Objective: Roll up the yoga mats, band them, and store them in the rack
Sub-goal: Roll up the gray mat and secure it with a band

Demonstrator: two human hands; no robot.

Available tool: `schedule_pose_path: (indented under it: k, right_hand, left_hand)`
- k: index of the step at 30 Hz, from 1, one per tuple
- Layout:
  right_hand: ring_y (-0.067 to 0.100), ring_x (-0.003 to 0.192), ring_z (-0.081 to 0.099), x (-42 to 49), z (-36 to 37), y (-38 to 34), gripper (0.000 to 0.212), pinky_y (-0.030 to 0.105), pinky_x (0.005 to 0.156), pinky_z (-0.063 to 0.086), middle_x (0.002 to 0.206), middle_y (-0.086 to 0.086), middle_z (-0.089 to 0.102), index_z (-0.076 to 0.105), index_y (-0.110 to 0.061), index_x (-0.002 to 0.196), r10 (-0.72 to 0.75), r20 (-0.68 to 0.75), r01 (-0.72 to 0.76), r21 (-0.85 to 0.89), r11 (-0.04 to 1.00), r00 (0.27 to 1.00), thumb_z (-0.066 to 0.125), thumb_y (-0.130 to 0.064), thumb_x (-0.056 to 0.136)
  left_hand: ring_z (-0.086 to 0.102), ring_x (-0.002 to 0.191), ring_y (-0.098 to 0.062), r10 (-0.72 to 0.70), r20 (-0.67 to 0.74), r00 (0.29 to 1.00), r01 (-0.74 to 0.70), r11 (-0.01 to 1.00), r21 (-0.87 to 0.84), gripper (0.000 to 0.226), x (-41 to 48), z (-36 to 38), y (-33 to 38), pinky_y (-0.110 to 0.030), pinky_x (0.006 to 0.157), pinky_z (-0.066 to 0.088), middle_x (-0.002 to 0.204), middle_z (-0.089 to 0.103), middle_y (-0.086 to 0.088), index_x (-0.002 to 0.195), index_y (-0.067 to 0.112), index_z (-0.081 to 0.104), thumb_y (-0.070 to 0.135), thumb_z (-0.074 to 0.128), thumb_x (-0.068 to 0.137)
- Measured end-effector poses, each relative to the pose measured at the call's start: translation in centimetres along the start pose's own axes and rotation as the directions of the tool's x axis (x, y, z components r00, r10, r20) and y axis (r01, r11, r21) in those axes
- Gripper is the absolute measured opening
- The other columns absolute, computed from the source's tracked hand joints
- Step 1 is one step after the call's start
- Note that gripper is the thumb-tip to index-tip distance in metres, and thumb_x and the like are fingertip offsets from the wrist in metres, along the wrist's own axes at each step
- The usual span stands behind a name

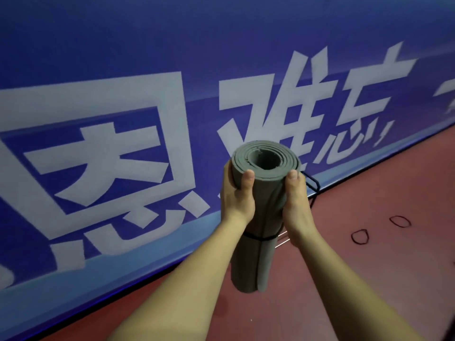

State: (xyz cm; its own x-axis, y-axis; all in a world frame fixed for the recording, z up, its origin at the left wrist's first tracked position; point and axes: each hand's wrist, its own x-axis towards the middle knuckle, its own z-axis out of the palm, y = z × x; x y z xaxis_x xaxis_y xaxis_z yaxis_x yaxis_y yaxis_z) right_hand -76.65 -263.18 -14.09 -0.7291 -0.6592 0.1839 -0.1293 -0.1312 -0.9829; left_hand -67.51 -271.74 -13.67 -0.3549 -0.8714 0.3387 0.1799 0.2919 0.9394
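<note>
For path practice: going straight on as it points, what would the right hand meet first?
Probably the black rack beyond the right hand and its rolled mat, then the blue banner; depth unclear.

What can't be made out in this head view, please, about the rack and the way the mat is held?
All in the head view:
- Rack: mostly hidden behind the mat and right grip; only a black wire corner shows.
- Fingers of left grip and right grip: wrapped behind the mat; mainly thumbs show.
- Banner: lettering cut off by the left and right edges.
- Mat's lower end: touching the floor or lifted, cannot tell.
</note>
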Motion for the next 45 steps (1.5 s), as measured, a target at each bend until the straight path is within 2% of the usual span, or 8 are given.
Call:
schedule_pose_path:
  k: [5,8,12,19,24,28,33,45]
  right_hand:
    - [-0.011,0.105,0.059,7.9,-1.1,-0.8,0.099,0.04,0.103,0.049,0.118,-0.017,0.061,0.046,-0.018,0.136,-0.021,-0.077,0.016,-0.058,0.998,0.997,0.039,-0.093,0.07]
    - [0.004,0.119,0.058,12.3,-1.3,-1.6,0.113,0.044,0.101,0.05,0.128,-0.01,0.06,0.044,-0.019,0.139,-0.036,-0.09,0.031,-0.05,0.998,0.995,0.039,-0.103,0.063]
    - [-0.015,0.108,0.054,18.1,-1.3,-2.2,0.097,0.012,0.09,0.044,0.12,-0.018,0.055,0.043,-0.012,0.141,-0.077,-0.079,0.073,-0.051,0.996,0.994,0.037,-0.087,0.079]
    - [-0.021,0.096,0.05,27.3,-2.4,1.1,0.082,0.006,0.085,0.042,0.113,-0.017,0.051,0.043,-0.005,0.137,-0.1,0.024,0.101,-0.07,0.992,0.995,0.03,-0.076,0.096]
    - [-0.017,0.101,0.053,32.9,-3.6,5.2,0.101,0.012,0.087,0.044,0.108,-0.027,0.056,0.044,-0.009,0.136,-0.125,0.144,0.13,-0.028,0.991,0.982,0.035,-0.092,0.078]
    - [-0.004,0.121,0.055,36.0,-4.9,9.2,0.088,0.023,0.096,0.047,0.128,-0.024,0.057,0.043,-0.026,0.141,-0.079,0.252,0.076,0.019,0.997,0.965,0.038,-0.091,0.081]
    - [-0.005,0.121,0.054,37.5,-5.5,13.6,0.079,0.021,0.1,0.047,0.119,-0.032,0.057,0.043,-0.017,0.141,-0.055,0.354,0.043,0.041,0.998,0.934,0.039,-0.077,0.09]
    - [0.014,0.126,0.059,38.9,-2.8,22.6,0.089,0.057,0.109,0.045,0.132,-0.002,0.06,0.048,-0.027,0.128,0.228,0.446,-0.257,0.005,0.966,0.866,0.053,-0.095,0.07]
  left_hand:
    - [0.054,0.121,0.003,0.016,0.065,0.998,-0.015,0.999,-0.028,0.115,8.1,4.4,-0.8,-0.01,0.093,0.044,0.131,0.06,0.018,0.14,0.028,0.049,0.104,0.04,0.054]
    - [0.055,0.124,-0.003,0.035,0.094,0.995,-0.032,0.999,-0.038,0.119,12.4,6.6,-0.7,-0.02,0.097,0.047,0.134,0.06,0.013,0.142,0.027,0.049,0.105,0.04,0.053]
    - [0.052,0.111,0.017,0.058,0.087,0.995,-0.053,0.997,-0.051,0.115,17.3,9.1,-0.7,-0.002,0.086,0.042,0.122,0.058,0.029,0.139,0.03,0.05,0.105,0.038,0.053]
    - [0.056,0.121,-0.001,0.061,-0.039,0.997,-0.063,0.997,-0.033,0.113,23.1,13.4,-4.7,-0.009,0.09,0.046,0.131,0.061,0.014,0.141,0.026,0.049,0.103,0.04,0.058]
    - [0.055,0.119,0.005,0.071,-0.19,0.979,-0.07,0.997,0.016,0.093,25.6,16.6,-9.3,-0.01,0.093,0.043,0.124,0.06,0.027,0.132,0.037,0.048,0.1,0.042,0.064]
    - [0.058,0.119,-0.003,0.044,-0.268,0.962,-0.028,0.998,0.062,0.107,26.2,18.9,-12.7,-0.016,0.095,0.045,0.124,0.062,0.018,0.136,0.019,0.05,0.099,0.043,0.065]
    - [0.056,0.118,0.002,0.013,-0.347,0.938,0.019,0.996,0.087,0.105,25.6,20.0,-16.6,-0.01,0.092,0.043,0.122,0.062,0.023,0.136,0.018,0.048,0.097,0.046,0.067]
    - [0.054,0.126,-0.004,-0.075,-0.353,0.933,0.121,0.987,0.11,0.1,24.1,17.3,-28.6,-0.023,0.103,0.044,0.134,0.057,0.009,0.141,0.02,0.041,0.093,0.047,0.072]
